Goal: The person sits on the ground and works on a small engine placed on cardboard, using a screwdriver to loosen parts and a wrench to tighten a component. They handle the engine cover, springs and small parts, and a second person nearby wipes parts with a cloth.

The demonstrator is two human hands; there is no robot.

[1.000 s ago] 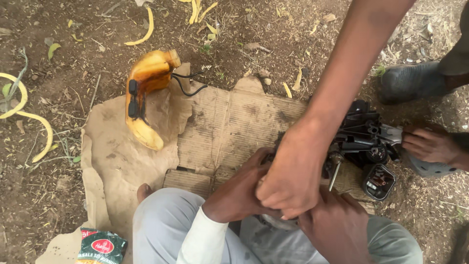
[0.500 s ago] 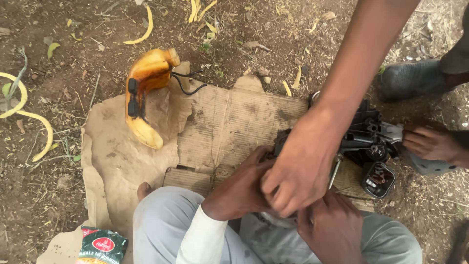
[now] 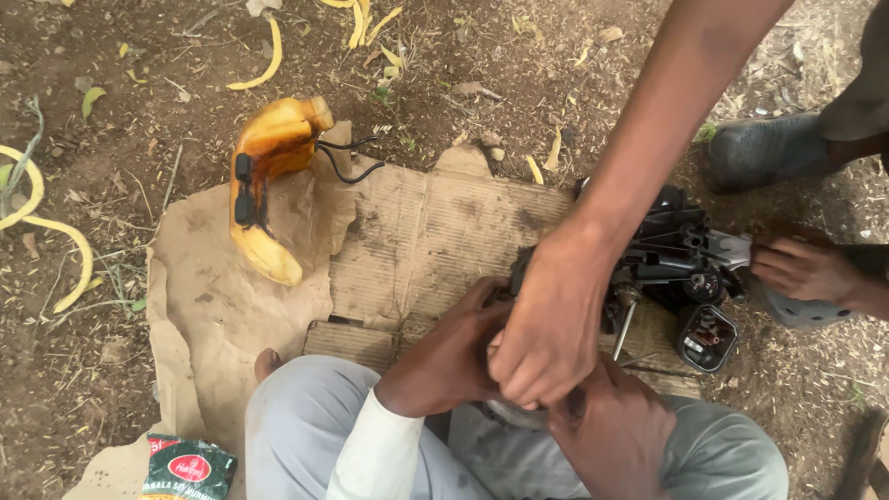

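Note:
I sit on the ground with a small black engine (image 3: 674, 252) in front of my knees, on a sheet of cardboard (image 3: 435, 231). My left hand (image 3: 446, 356), in a white sleeve, curls around the engine's near end. My right hand (image 3: 616, 431) rests against a round grey metal part (image 3: 507, 414) below it, fingers hidden. A co-worker's hand (image 3: 551, 324) reaches in from the upper right and clamps over the same spot between my hands. The co-worker's other hand (image 3: 801, 268) holds the engine's far right side.
A yellow plastic cover (image 3: 269, 176) with black wires lies on the cardboard's left. A green and red packet (image 3: 190, 468) sits by my left knee. The co-worker's dark shoe (image 3: 769, 148) stands at upper right. Yellow peel strips (image 3: 56, 250) litter the bare dirt.
The co-worker's hand has shifted slightly over the engine. My own hands stay where they were.

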